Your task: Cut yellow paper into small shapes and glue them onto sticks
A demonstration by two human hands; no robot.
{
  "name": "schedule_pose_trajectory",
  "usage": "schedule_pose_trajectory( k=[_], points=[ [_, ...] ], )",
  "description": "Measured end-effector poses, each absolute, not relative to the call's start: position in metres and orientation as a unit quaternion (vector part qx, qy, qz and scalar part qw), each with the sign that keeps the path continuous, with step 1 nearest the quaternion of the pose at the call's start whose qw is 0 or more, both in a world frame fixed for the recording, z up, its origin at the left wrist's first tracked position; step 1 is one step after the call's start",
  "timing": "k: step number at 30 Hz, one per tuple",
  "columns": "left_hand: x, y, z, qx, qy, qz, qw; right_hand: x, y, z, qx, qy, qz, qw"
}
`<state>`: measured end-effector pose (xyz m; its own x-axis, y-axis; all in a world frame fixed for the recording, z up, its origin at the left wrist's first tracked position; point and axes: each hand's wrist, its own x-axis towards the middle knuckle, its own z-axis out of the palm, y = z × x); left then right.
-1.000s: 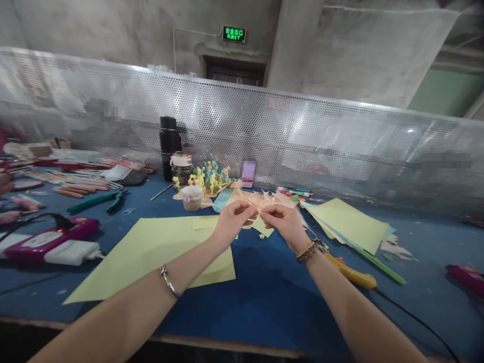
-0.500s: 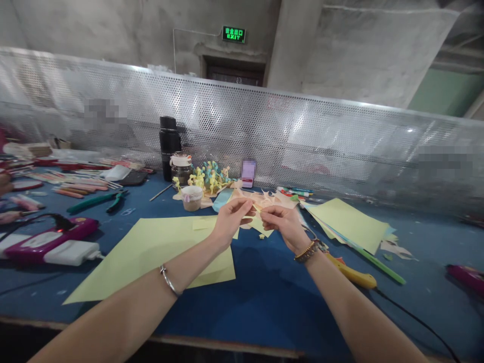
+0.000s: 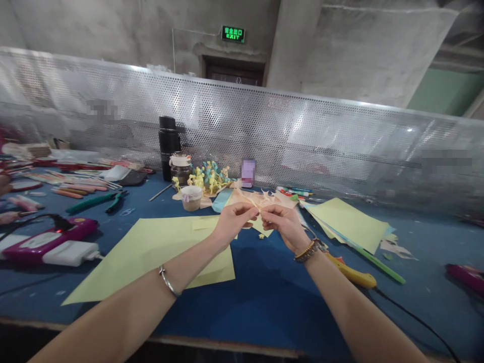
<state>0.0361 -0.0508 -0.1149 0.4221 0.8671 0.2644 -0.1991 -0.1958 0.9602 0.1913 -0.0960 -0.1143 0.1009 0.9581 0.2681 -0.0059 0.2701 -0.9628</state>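
Fingers (image 3: pixel 250 212) of left hand (image 3: pixel 233 222) and right hand (image 3: pixel 283 224) pinched on thin paper strip (image 3: pixel 252 201)

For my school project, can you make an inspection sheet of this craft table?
surface: blue table, with paper scraps on it.
job's things: left hand and right hand pinch a pale paper strip, above a pale green paper sheet.
clutter: black thermos, green-handled pliers, yellow-handled tool, small yellow-and-blue paper figures.
grippers: nothing seen, only bare hands.
cables: black cable runs away from the yellow-handled tool.
surroundings: perforated metal screen, green exit sign.
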Motion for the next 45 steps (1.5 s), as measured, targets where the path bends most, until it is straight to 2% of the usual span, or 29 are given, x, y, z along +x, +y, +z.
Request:
schedule_pose_trajectory(
  k=[30, 33, 36, 38, 40, 43, 45],
  points=[
    [0.037, -0.046, -0.117, 0.681, 0.275, 0.447, 0.510, 0.193, -0.097, -0.112, -0.470, -0.598, 0.398, 0.513],
    [0.037, -0.047, -0.116, 0.664, 0.290, 0.458, 0.516, 0.201, -0.099, -0.104, -0.484, -0.600, 0.330, 0.544],
    [0.037, -0.047, -0.115, 0.643, 0.308, 0.470, 0.521, 0.220, -0.108, -0.086, -0.494, -0.521, 0.213, 0.663],
    [0.036, -0.048, -0.115, 0.640, 0.312, 0.469, 0.522, 0.235, -0.118, -0.072, -0.522, -0.503, 0.150, 0.672],
    [0.036, -0.048, -0.114, 0.639, 0.317, 0.468, 0.522, 0.250, -0.131, -0.060, -0.587, -0.562, 0.104, 0.574],
    [0.036, -0.047, -0.115, 0.633, 0.318, 0.472, 0.525, 0.271, -0.156, -0.053, -0.656, -0.685, 0.014, 0.316],
    [0.037, -0.046, -0.116, 0.631, 0.316, 0.474, 0.527, 0.284, -0.175, -0.059, -0.692, -0.699, -0.017, 0.180]
  ],
)
